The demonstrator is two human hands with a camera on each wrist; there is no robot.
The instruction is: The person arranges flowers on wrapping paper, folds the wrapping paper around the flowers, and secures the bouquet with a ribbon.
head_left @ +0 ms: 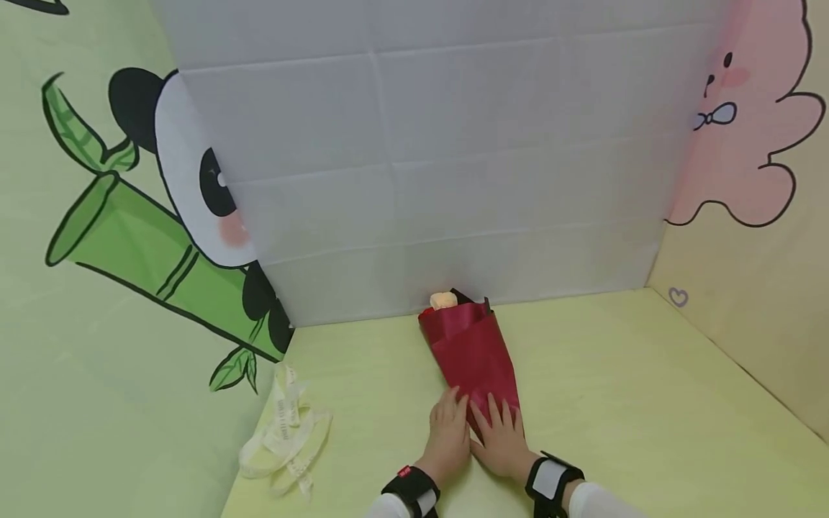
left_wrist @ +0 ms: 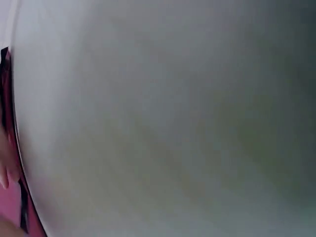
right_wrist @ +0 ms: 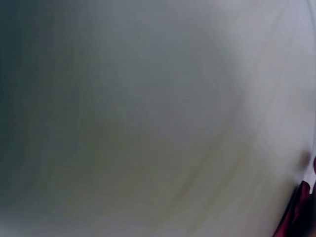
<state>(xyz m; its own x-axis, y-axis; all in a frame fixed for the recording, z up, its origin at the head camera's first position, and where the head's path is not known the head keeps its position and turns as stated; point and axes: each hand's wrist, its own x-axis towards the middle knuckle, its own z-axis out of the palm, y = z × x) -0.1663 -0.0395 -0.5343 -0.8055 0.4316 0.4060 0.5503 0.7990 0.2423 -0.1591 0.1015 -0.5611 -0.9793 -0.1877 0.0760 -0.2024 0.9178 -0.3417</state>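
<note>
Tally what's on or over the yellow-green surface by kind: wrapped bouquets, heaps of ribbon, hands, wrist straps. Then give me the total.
Wrapped bouquet: 1
Heap of pale ribbon: 1
Hands: 2 (left hand, right hand)
Wrist straps: 2 (left strap, right strap)
Total: 6

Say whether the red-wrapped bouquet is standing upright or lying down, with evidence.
Lying down: the bouquet stretches along the yellow tabletop toward the grey backdrop.
</note>
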